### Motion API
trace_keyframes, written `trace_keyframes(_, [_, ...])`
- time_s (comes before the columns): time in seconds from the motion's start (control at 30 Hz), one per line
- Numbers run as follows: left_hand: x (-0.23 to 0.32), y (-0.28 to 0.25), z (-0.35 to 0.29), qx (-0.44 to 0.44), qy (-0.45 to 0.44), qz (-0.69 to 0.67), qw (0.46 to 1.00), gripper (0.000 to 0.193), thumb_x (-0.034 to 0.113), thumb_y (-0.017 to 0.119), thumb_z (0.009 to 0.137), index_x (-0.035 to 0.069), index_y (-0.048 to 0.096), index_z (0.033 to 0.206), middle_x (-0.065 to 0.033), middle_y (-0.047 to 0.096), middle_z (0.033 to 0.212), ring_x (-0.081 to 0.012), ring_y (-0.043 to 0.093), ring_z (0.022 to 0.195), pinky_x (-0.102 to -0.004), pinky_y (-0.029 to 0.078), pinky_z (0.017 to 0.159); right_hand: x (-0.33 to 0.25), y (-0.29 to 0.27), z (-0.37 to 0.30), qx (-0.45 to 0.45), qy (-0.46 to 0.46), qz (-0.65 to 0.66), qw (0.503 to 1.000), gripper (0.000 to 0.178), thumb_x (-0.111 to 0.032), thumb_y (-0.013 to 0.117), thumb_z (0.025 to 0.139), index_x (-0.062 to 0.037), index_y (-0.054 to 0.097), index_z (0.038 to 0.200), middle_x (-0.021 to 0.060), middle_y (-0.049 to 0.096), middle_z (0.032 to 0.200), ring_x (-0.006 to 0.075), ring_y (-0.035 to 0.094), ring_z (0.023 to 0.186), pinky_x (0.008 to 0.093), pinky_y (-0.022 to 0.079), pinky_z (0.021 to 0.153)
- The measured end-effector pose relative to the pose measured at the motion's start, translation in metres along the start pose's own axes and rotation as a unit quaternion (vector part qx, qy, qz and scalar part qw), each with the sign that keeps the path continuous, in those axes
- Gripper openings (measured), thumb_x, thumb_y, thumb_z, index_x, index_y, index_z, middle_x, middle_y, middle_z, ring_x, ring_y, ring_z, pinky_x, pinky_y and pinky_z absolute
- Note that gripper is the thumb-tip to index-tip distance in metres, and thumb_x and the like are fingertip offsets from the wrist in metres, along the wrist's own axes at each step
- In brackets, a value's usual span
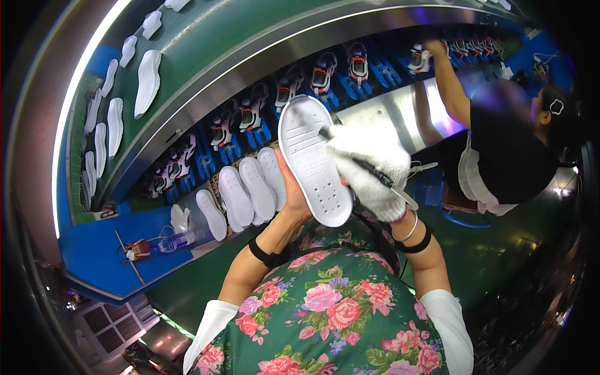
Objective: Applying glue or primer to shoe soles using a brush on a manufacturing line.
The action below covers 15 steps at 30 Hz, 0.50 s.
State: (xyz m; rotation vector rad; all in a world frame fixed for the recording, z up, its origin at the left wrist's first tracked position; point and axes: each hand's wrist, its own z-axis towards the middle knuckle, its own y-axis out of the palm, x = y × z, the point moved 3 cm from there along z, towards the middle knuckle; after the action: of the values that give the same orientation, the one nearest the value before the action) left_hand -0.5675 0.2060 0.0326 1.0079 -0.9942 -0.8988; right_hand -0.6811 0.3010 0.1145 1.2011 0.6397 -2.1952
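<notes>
A white shoe sole (pixel 315 165), grooved at its far end and dotted with small holes at its near end, stands tilted up in front of me. My bare left hand (pixel 294 192) grips it along its left edge. On my right hand (pixel 372 162) is a white knitted glove, its fingers closed round a slim dark-handled tool (pixel 374 174). The tool's dark tip lies by the sole's right edge, near the grooves; whether it touches I cannot tell. Several more white soles (pixel 236 197) lie side by side just left of my left hand.
Sandal uppers (pixel 250 115) on blue holders line the bench behind the sole. Loose white soles (pixel 147 84) lie on a green conveyor (pixel 212 37) at far left. A bottle (pixel 175 242) lies on the blue table (pixel 94 256). At right, a co-worker (pixel 506 144) reaches toward the uppers.
</notes>
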Motion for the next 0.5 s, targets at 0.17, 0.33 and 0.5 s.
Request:
trace_keyframes(0.17, [0.005, -0.009, -0.003, 0.305, -0.001, 0.215, 0.928, 0.095, 0.083, 0.026, 0.089, 0.012, 0.034, 0.151, -0.0107, 0.049, 0.144, -0.0275, 0.050, 0.130, -0.0423, 0.041, 0.110, -0.010, 0.010, -0.001, -0.073, -0.212, -0.117, 0.967, 0.017, -0.002, 0.074, 0.077, -0.0054, 0.077, 0.093, 0.0129, 0.074, 0.094, 0.0269, 0.070, 0.086, 0.0359, 0.056, 0.077])
trace_keyframes(0.33, [0.008, -0.025, -0.012, 0.321, 0.053, 0.239, 0.915, 0.091, 0.080, 0.025, 0.092, 0.013, 0.029, 0.154, -0.0103, 0.045, 0.148, -0.0264, 0.047, 0.133, -0.0419, 0.037, 0.113, 0.002, 0.003, 0.002, -0.067, -0.095, 0.023, 0.993, 0.016, -0.003, 0.075, 0.078, -0.0030, 0.076, 0.094, 0.0114, 0.075, 0.095, 0.0246, 0.071, 0.084, 0.0346, 0.056, 0.076])
trace_keyframes(0.5, [0.011, -0.027, -0.011, 0.303, 0.010, 0.221, 0.927, 0.092, 0.081, 0.028, 0.091, 0.013, 0.031, 0.152, -0.0098, 0.047, 0.146, -0.0269, 0.050, 0.130, -0.0419, 0.040, 0.111, 0.001, 0.014, -0.015, -0.101, -0.222, -0.108, 0.964, 0.025, -0.007, 0.077, 0.071, -0.0071, 0.076, 0.096, 0.0122, 0.075, 0.099, 0.0272, 0.070, 0.092, 0.0358, 0.056, 0.080])
